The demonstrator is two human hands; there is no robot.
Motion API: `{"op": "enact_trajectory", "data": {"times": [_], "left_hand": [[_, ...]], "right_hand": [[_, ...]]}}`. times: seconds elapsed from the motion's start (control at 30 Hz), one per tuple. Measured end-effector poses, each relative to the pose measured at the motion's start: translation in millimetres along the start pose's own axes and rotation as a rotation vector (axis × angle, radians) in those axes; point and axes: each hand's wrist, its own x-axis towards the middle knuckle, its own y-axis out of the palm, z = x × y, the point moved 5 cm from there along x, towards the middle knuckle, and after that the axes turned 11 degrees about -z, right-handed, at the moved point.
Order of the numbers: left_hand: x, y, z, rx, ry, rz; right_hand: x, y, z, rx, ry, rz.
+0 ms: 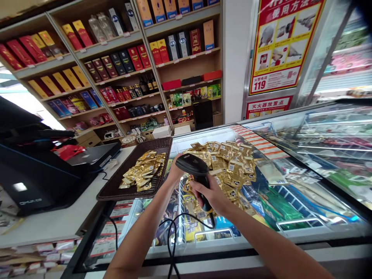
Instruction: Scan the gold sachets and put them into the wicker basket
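My right hand [210,192] is wrapped round the handle of a black barcode scanner [193,164], its head tilted forward and to the left. A black cable [188,215] runs down from the handle's base. Beyond the scanner is my left hand [175,170], its fingers hidden by the scanner head. Close by, a pile of small gold packets [232,166] with printed codes lies on the glass freezer top [174,248]. More gold packets [142,170] lie in a dark brown woven basket [109,190] to the left.
A black checkout machine [37,174] stands on the white counter [55,228] at left. Frozen goods in bags [285,209] show through the freezer glass. Shelves with boxed bottles [116,64] line the back wall, beside a red and yellow poster [283,46].
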Motion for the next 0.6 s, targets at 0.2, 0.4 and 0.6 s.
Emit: {"op": "enact_trajectory", "data": {"times": [0.2, 0.4, 0.6], "left_hand": [[-12, -68, -11, -0.142, 0.017, -0.084], [-22, -92, -11, -0.324, 0.054, -0.212], [-24, -94, -9, -0.392, 0.049, -0.227]], "right_hand": [[-6, 2, -13, -0.083, 0.042, -0.029], [-9, 2, -20, -0.128, 0.095, -0.015], [-12, 3, -21, -0.197, 0.100, 0.009]]}}
